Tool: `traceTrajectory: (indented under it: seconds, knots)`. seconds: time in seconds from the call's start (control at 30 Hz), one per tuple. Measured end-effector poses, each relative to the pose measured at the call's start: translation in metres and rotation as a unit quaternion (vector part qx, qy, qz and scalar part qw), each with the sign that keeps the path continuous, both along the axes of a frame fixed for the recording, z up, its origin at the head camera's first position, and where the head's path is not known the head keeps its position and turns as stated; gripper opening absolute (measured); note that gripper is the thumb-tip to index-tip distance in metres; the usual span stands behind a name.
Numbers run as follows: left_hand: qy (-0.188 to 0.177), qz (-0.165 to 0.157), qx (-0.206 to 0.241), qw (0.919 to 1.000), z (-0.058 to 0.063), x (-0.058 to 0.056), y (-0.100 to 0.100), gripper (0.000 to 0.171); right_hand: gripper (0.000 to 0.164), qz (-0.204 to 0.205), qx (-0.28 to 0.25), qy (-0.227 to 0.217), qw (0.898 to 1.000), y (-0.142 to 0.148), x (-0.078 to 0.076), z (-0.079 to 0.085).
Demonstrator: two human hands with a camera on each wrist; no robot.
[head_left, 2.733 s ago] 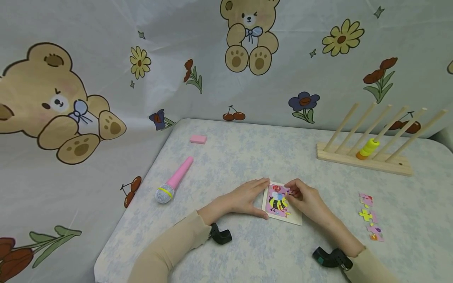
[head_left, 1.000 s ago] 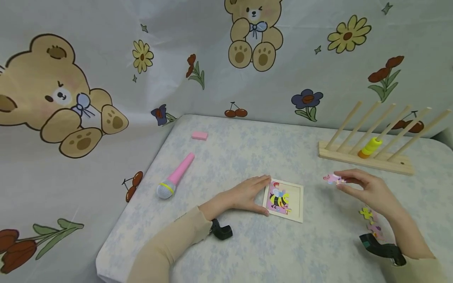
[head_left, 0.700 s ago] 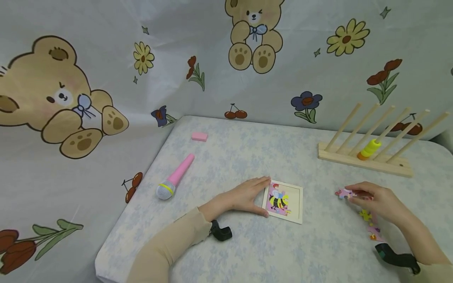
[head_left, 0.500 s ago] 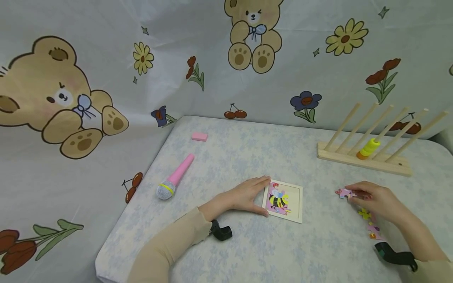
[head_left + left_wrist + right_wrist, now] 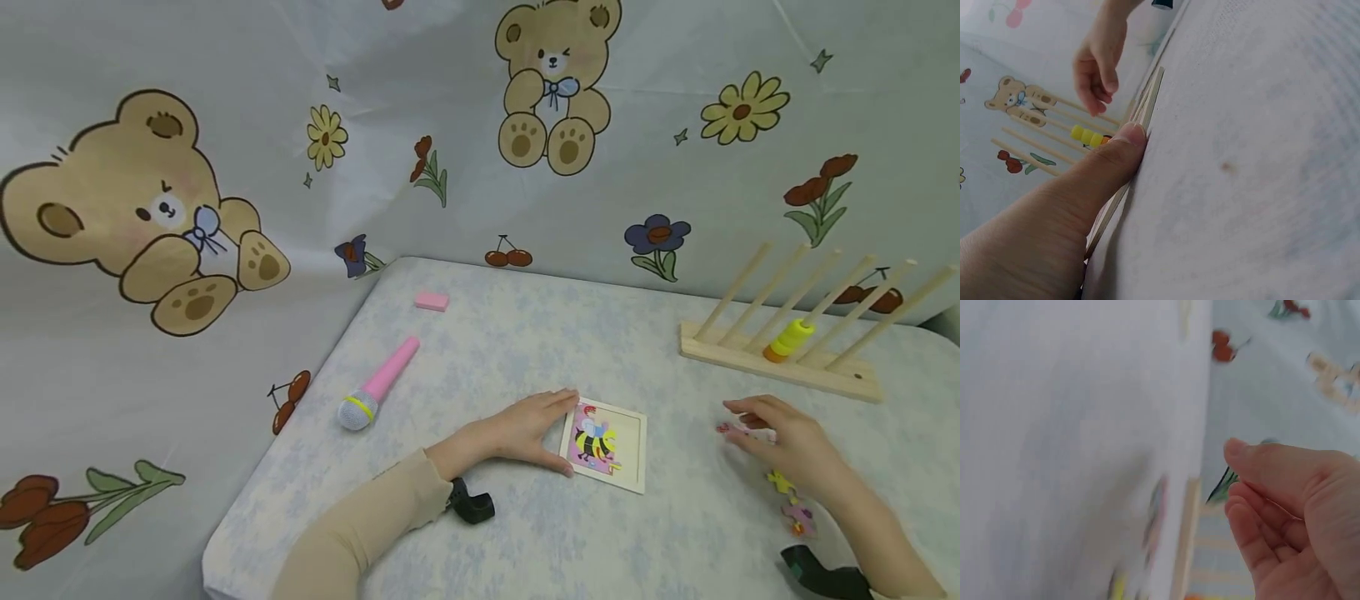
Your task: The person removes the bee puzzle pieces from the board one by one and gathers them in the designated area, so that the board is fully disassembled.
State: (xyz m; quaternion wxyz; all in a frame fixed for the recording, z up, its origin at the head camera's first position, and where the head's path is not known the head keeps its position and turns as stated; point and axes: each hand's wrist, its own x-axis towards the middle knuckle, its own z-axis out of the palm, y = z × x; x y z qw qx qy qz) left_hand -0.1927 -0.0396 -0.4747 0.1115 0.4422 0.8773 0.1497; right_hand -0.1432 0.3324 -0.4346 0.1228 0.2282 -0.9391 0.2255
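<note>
Nearest, at the right edge of the table (image 5: 675, 533), loose puzzle pieces (image 5: 793, 504) are laid in a short row. Just beyond them the right hand (image 5: 787, 442) is held low over the cloth, fingers loosely curled; a small pink piece (image 5: 726, 428) is seen at its fingertips, but whether it is pinched or merely touched cannot be told, the wrist view being blurred.

At centre, the puzzle frame (image 5: 607, 437) with a bee picture is lying flat. It is steadied by the left hand (image 5: 525, 429), whose thumb (image 5: 1124, 145) and fingers are pressed straight against the frame's left edge.

Further left, a pink toy microphone (image 5: 377, 386) and, beyond it, a pink block (image 5: 431, 301) are placed. Far right, a wooden peg rack (image 5: 780, 367) bearing yellow rings (image 5: 789, 337) is set.

Risk, as judged: the small piece could be dropped or nudged among the loose ones if only lightly held; the frame could be slid should pressure at its edge be released.

Writing: none legible on any item.
</note>
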Motion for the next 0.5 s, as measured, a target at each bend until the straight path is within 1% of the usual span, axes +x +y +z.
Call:
traceTrajectory:
  seconds: [0.1,0.2,0.27,0.33,0.5]
  knots:
    - [-0.004,-0.002,-0.001,1.0000,0.001,0.001,0.000,0.106,0.037,0.003,-0.031,-0.014,0.999,-0.038,0.012,0.007]
    - [-0.009,-0.002,-0.005,0.9999,0.002,0.001,0.000,0.106,0.031,0.029,-0.064,-0.040,0.997,-0.076,0.020,0.007]
    - [-0.011,0.000,-0.007,0.9999,0.002,0.000,0.000,0.107,0.028,0.048,-0.090,-0.059,0.993,-0.097,0.021,0.006]
    - [-0.011,0.004,-0.009,0.9999,0.003,-0.001,0.001,0.107,0.026,0.056,-0.109,-0.076,0.990,-0.113,0.019,0.004]
    - [-0.017,0.004,-0.002,0.9998,0.003,0.000,0.002,0.107,0.028,0.048,-0.139,-0.116,0.982,-0.134,0.015,-0.006]
